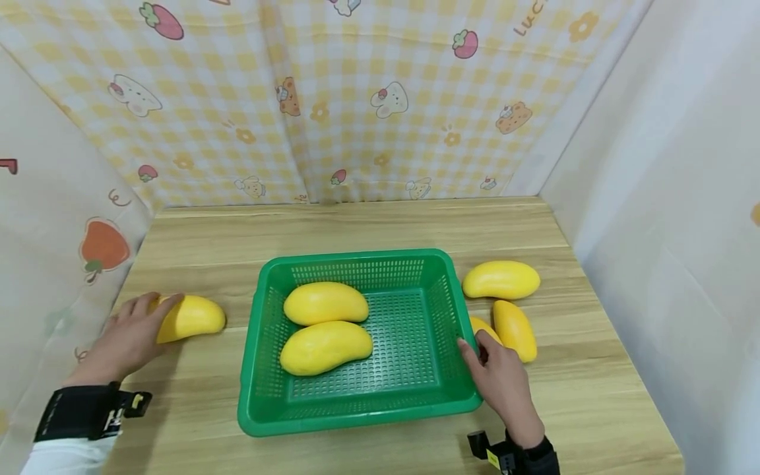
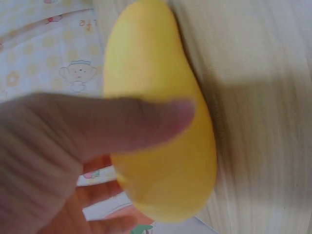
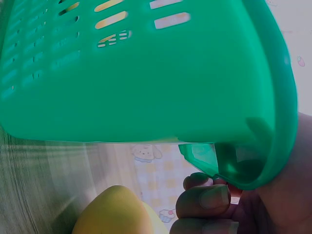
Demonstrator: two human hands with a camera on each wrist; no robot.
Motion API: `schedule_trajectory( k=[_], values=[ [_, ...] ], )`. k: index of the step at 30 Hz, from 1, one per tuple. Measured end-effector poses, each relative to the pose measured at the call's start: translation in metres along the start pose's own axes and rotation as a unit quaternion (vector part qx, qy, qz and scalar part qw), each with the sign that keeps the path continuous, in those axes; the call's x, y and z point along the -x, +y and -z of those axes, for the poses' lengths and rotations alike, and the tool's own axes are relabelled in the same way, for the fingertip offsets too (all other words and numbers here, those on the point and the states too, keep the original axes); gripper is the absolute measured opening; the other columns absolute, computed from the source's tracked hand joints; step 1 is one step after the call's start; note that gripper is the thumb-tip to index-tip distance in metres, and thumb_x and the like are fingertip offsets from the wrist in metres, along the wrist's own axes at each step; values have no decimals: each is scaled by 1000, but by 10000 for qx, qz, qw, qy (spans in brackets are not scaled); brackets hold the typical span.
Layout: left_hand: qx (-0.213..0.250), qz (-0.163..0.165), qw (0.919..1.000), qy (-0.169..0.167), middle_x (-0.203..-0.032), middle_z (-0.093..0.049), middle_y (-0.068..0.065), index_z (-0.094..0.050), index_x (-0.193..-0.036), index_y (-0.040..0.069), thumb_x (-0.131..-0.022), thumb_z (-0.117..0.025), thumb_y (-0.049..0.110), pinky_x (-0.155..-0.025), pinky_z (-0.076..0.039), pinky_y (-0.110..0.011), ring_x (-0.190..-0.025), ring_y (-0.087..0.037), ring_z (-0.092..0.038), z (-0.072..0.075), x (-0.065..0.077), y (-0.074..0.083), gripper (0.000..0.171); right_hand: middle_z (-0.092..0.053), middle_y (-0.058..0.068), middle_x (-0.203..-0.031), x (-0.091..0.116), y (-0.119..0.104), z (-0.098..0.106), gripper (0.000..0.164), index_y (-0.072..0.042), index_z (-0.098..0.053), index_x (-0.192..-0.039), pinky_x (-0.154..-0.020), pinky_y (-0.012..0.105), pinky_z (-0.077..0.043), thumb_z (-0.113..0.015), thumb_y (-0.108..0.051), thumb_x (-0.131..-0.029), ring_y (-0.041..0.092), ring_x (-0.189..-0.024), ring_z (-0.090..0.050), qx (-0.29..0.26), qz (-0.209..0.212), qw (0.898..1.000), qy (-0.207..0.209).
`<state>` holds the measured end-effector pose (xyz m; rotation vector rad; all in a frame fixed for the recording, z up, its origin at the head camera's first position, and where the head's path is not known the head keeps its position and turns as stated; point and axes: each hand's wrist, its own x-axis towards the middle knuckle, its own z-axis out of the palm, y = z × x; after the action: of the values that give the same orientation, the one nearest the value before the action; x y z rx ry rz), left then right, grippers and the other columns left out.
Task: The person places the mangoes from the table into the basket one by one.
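Observation:
At the left of the table my left hand (image 1: 126,340) grips a yellow mango (image 1: 194,318). In the left wrist view the thumb lies across the mango (image 2: 163,180), with the other fingers along its far side. My right hand (image 1: 506,382) holds the right rim of a green plastic basket (image 1: 356,420), thumb toward the inside. The right wrist view shows curled fingers (image 3: 202,202) just below the basket's rim (image 3: 280,117). Two mangoes lie side by side in the basket's left half, the upper mango (image 1: 326,303) and the lower mango (image 1: 326,348).
Right of the basket, a mango (image 1: 501,280) lies across the wooden table (image 1: 356,227), with another mango (image 1: 515,331) below it. A third mango (image 1: 483,326) is partly hidden by the basket and my right hand. Patterned cloth (image 1: 356,132) hangs at the back; pale cloth (image 1: 671,198) flanks the right side.

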<state>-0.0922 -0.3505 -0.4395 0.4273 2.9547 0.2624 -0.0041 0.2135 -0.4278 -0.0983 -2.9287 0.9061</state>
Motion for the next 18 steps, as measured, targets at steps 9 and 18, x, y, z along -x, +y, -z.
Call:
schedule_trajectory(
  k=[9,18],
  values=[
    [-79,366,9987,333,-115,-36,-39,-36,-132,0,-68,-83,5,-76,-29,-76,-101,-62,-34,-11,-3,4,79,-31,-5,-55,1,1,-1,36,-14,-43,-71,-44,22,-23,-57,-35,-97,10,-44,-33,-23,-39,10000,2],
    [152,504,9974,495,-107,-39,-40,-39,-126,-7,-65,-86,8,-72,-34,-69,-91,-59,-37,-15,-2,10,78,-29,-5,-55,1,3,-3,36,-15,-43,-71,-43,22,-23,-58,-35,-96,10,-43,-32,-79,17,10000,48]
  ],
)
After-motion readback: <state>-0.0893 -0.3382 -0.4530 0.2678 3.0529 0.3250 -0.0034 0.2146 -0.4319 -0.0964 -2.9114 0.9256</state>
